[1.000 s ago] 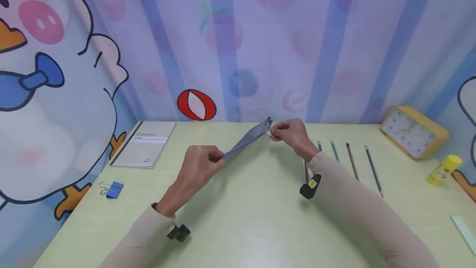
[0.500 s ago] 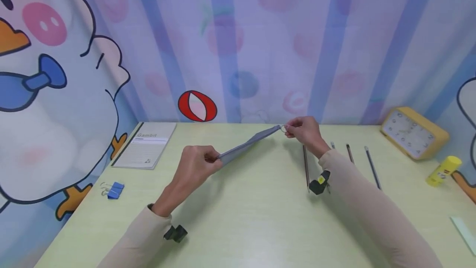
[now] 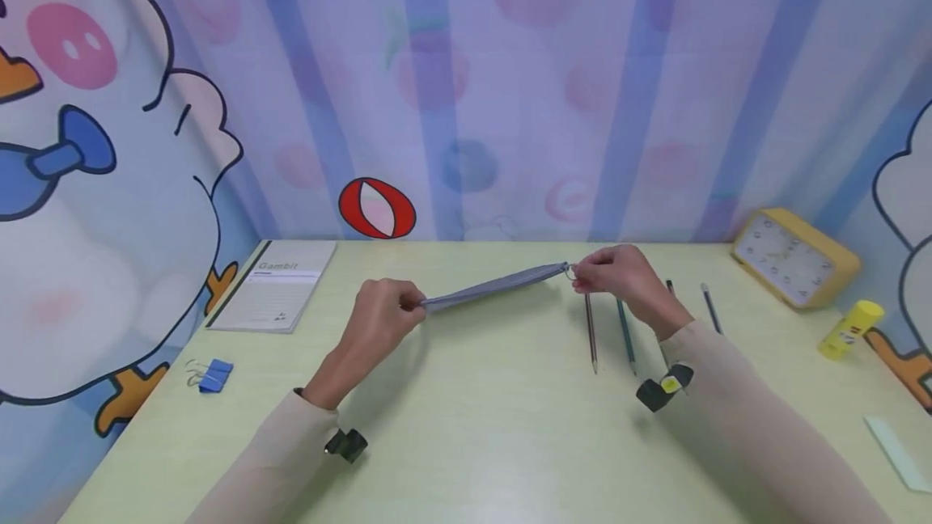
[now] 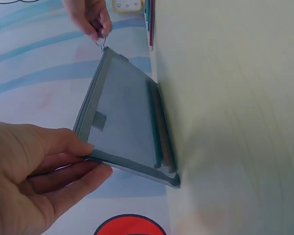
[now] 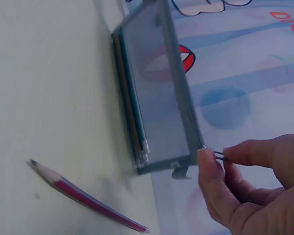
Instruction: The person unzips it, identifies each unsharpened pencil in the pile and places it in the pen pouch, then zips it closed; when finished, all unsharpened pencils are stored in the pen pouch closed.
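Note:
A see-through zip pencil pouch [image 3: 495,288] with grey edging hangs between the two hands, just above the table. My left hand [image 3: 379,318] pinches its left upper corner between thumb and fingers. At the opposite end, my right hand [image 3: 622,277] pinches a thin metal ring [image 5: 219,155] on the zip edge. In the left wrist view, pencils [image 4: 157,127] lie along the bottom fold inside the pouch. Near the right hand, a red striped pencil [image 5: 90,200] lies on the table.
Several pencils [image 3: 626,338] lie on the right, partly hidden by the right arm. Further right stand a yellow clock [image 3: 794,257] and a glue stick [image 3: 852,330], with a pale green strip [image 3: 895,453] nearer. On the left lie a notebook [image 3: 273,285] and blue binder clip [image 3: 216,376].
My right hand has moved rightward and lower, still pinching the ring. The pouch's right end has followed, so it now hangs flatter and more stretched. My left hand keeps its pinch, nearly still.

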Action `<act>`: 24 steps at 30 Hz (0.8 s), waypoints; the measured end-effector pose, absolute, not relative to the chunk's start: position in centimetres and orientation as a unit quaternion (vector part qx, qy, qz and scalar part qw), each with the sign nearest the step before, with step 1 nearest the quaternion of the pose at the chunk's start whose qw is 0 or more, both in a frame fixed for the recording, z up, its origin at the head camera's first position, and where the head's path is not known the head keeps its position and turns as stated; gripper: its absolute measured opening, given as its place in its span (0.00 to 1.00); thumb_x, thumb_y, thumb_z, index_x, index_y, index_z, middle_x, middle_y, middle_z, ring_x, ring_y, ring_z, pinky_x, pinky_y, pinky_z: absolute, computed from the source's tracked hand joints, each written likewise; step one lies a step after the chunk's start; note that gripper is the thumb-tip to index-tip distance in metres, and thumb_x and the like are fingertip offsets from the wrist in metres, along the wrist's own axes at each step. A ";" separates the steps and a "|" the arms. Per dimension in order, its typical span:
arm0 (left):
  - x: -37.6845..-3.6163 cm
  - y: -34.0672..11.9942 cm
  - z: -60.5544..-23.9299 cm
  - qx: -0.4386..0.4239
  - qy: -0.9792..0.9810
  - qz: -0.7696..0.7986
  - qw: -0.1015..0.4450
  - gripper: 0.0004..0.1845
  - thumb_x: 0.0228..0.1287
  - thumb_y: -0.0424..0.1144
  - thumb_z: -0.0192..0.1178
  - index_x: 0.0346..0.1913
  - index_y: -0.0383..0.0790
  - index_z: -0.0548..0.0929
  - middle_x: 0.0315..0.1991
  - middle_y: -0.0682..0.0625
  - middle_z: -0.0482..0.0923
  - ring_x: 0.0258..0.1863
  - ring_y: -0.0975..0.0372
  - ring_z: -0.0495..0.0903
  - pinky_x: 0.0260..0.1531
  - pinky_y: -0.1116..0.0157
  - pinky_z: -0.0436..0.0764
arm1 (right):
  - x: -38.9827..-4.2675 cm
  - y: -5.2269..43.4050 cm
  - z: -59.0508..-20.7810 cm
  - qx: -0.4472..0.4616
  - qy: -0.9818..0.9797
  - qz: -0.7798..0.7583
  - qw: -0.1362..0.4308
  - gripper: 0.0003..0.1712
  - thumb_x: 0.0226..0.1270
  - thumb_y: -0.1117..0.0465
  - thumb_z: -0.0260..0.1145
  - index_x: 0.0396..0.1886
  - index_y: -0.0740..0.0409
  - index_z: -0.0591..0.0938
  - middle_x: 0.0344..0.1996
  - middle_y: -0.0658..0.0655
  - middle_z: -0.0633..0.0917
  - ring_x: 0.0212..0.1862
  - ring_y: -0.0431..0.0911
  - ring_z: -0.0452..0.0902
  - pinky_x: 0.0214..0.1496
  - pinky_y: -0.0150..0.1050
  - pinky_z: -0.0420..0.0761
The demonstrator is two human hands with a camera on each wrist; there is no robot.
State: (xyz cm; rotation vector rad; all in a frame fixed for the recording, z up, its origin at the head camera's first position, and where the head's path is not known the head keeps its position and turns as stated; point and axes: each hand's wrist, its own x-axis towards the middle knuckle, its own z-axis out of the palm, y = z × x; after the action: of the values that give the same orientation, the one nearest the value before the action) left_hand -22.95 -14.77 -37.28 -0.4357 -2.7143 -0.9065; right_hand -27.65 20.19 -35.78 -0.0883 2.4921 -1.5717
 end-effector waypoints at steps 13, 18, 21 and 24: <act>-25.2 -15.1 -39.1 -0.136 -0.967 -0.213 0.039 0.11 0.55 0.25 0.71 0.42 0.36 0.92 0.35 0.47 0.89 0.33 0.60 0.76 0.35 0.67 0.78 | -25.0 16.1 -39.9 -0.063 0.922 -0.376 0.063 0.11 0.67 0.61 0.68 0.28 0.64 0.89 0.23 0.55 0.89 0.24 0.41 0.82 0.30 0.35 0.79; -25.6 -14.9 -39.7 -0.147 -0.966 -0.209 0.030 0.11 0.55 0.23 0.69 0.42 0.35 0.92 0.37 0.46 0.89 0.32 0.60 0.75 0.33 0.68 0.75 | -25.0 14.5 -40.9 -0.086 0.940 -0.329 0.022 0.19 0.64 0.66 0.66 0.11 0.60 0.82 0.08 0.49 0.77 0.14 0.38 0.63 0.21 0.31 0.62; -25.6 -14.9 -39.9 -0.154 -0.965 -0.208 0.032 0.12 0.55 0.23 0.68 0.42 0.34 0.92 0.40 0.45 0.90 0.32 0.61 0.76 0.33 0.68 0.76 | -24.9 14.3 -41.0 -0.085 0.942 -0.324 0.020 0.20 0.63 0.67 0.65 0.09 0.60 0.80 0.06 0.47 0.72 0.13 0.38 0.58 0.19 0.31 0.59; -25.5 -14.9 -40.1 -0.156 -0.966 -0.206 0.025 0.12 0.55 0.23 0.68 0.43 0.34 0.91 0.43 0.44 0.90 0.33 0.61 0.76 0.35 0.67 0.78 | -24.7 14.5 -40.8 -0.095 0.942 -0.320 0.027 0.20 0.65 0.67 0.65 0.11 0.62 0.82 0.06 0.47 0.70 0.14 0.38 0.57 0.20 0.31 0.58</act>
State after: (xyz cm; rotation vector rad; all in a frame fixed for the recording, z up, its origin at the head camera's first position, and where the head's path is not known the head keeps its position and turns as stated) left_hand -25.52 -14.90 -40.13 -0.4813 -2.9859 -0.6374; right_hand -24.73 14.53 -40.78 -0.2930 2.9104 -0.9886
